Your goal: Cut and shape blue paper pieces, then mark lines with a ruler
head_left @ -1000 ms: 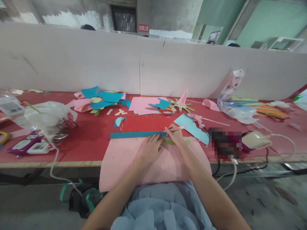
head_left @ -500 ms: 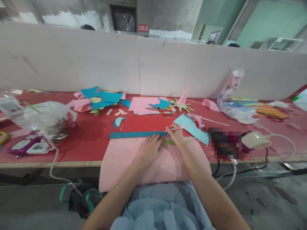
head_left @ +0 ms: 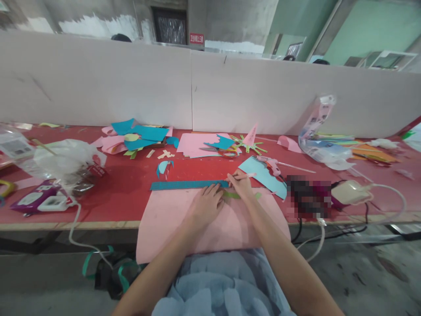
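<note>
A large sheet of pink paper [head_left: 171,224] lies before me and overhangs the table's front edge. Along its far edge stretches a blue strip that looks like a ruler [head_left: 176,185]. My left hand [head_left: 208,202] lies flat with fingers stretched out, its fingertips pressing the ruler's near side. Pinched in my right hand [head_left: 240,184] is a slim pinkish pen [head_left: 247,176], its tip near the ruler's right end. A green paper strip [head_left: 232,195] shows between my hands on the pink sheet. The ruler's right end is partly hidden by my fingers.
Scissors [head_left: 226,153] lie on pink sheets behind my hands. A pink glue gun [head_left: 272,166] rests by light blue paper [head_left: 263,177] at right. Blue and pink scraps [head_left: 141,136] are heaped at back left. Left stand a plastic bag [head_left: 62,158] and a purple-white box [head_left: 41,199].
Both hands, the pen and the ruler stay in the same place. Only a very slight shift of the camera shows.
</note>
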Demonstrator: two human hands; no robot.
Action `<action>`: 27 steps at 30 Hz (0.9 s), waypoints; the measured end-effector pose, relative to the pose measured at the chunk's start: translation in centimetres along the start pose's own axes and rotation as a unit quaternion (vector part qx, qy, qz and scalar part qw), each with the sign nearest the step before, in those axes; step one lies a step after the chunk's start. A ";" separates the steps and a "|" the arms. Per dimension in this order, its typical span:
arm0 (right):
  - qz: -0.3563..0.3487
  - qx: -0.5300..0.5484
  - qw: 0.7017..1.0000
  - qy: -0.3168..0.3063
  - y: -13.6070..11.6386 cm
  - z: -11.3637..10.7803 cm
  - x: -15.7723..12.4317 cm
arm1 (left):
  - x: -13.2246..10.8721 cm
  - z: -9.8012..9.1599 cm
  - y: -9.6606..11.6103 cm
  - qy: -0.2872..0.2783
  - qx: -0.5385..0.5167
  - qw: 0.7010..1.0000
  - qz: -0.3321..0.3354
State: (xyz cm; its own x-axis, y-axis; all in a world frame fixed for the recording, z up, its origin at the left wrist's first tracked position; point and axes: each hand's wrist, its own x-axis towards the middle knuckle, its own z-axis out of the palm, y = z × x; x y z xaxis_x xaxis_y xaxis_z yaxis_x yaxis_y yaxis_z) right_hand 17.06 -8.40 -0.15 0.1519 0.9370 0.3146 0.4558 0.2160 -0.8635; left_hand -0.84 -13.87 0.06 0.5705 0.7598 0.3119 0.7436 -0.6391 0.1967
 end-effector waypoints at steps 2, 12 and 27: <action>-0.004 -0.008 1.000 0.005 0.0 0.0 0.0 | 0.0 0.0 0.0 0.001 0.000 1.000 -0.002; -0.009 -0.031 0.999 0.014 0.4 0.1 0.2 | -0.1 -0.3 0.1 -0.002 -0.001 1.000 -0.004; -0.007 -0.007 1.000 -0.002 0.2 0.0 0.2 | 0.0 -0.2 0.1 -0.005 0.005 1.000 -0.005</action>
State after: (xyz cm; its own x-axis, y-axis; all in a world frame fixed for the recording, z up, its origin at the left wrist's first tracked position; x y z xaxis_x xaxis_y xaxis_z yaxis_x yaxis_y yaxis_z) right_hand 17.19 -8.21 -0.25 0.1427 0.9350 0.3246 0.4708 0.2244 -0.8533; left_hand -0.83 -13.98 0.26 0.5672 0.7667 0.3007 0.7521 -0.6310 0.1901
